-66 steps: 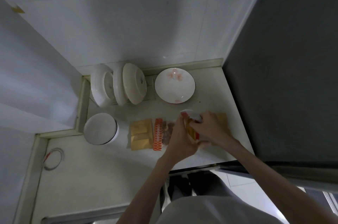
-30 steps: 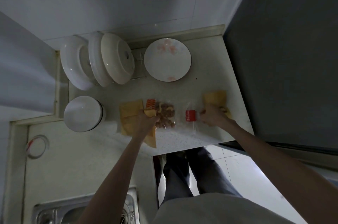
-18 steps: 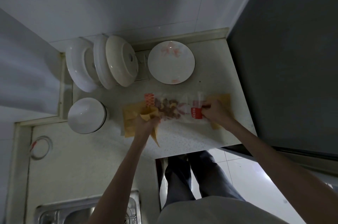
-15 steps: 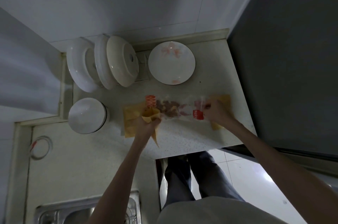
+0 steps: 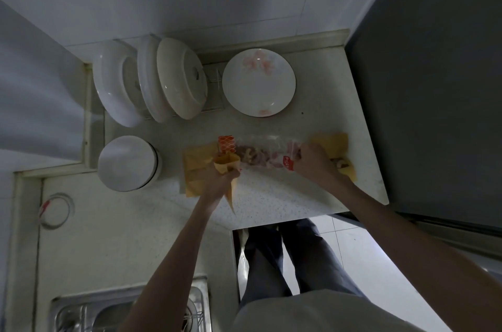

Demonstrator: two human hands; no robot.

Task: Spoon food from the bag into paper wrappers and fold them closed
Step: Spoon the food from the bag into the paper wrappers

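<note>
The left hand (image 5: 217,179) grips a paper cone (image 5: 226,168) mouth-up just beside the food bag (image 5: 260,154), whose far end the right hand (image 5: 312,160) grasps, apparently readying a fill.

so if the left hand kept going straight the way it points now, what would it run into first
Probably the clear food bag, lying just beyond the paper cone that the left hand grips, near its red-patterned end; depth is unclear from this one view.
</note>
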